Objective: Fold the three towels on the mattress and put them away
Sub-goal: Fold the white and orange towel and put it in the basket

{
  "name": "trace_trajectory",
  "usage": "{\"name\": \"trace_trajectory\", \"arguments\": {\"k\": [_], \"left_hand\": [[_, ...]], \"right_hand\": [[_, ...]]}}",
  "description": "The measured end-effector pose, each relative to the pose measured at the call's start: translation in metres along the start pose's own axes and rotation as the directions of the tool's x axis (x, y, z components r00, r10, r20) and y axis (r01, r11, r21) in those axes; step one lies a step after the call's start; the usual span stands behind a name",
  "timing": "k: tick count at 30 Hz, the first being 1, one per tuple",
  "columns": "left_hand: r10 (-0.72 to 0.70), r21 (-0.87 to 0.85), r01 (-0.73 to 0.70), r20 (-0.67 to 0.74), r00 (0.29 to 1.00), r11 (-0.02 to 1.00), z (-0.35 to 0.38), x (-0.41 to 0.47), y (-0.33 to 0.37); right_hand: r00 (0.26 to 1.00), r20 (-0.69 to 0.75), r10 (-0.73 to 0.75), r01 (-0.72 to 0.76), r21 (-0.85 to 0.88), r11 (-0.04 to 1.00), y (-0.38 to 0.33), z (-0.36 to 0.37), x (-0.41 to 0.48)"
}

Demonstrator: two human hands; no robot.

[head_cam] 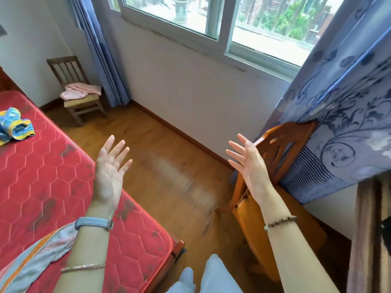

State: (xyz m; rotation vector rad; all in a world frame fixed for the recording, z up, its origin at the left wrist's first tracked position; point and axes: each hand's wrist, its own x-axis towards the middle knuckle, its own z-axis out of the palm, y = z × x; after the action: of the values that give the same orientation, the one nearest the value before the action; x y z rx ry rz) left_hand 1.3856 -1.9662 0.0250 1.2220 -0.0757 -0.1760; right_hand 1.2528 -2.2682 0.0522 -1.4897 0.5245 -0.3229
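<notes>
— Both hands are raised with palms up and fingers spread: the left hand (110,172) hangs over the edge of the red mattress (42,176), the right hand (249,163) in front of the orange wooden chair (273,187). Neither grips anything.

— Where are the towels?

— A blue and yellow towel (14,125) lies crumpled on the mattress near its far left side, well apart from the hands. A grey towel with an orange stripe (36,252) lies on the near part of the mattress, partly under the left forearm. A pink cloth (79,91) sits bunched on the seat of a small dark chair (72,85) in the far corner; whether it is the third towel I cannot tell.

— And around them?

— Wooden floor (169,166) between mattress and wall, a window (222,22) above, and a blue patterned curtain (342,115) draped over the orange chair's back.
</notes>
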Motion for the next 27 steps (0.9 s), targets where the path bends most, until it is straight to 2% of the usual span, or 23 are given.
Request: {"name": "trace_trajectory", "arguments": {"k": [10,18,27], "left_hand": [[0.065,-0.026,-0.072,-0.213,0.975,0.997,0.018,0.066,-0.015],[0.116,-0.057,-0.155,-0.436,0.893,0.986,0.055,0.102,-0.031],[0.141,0.005,-0.167,-0.559,0.817,0.986,0.072,0.116,-0.039]], "right_hand": [[0.969,0.246,0.015,-0.007,-0.032,0.999,-0.020,0.034,0.135],[0.888,0.458,0.023,0.014,-0.078,0.997,-0.037,0.042,0.237],[0.800,0.597,0.058,0.005,-0.102,0.995,-0.036,0.062,0.298]]}}
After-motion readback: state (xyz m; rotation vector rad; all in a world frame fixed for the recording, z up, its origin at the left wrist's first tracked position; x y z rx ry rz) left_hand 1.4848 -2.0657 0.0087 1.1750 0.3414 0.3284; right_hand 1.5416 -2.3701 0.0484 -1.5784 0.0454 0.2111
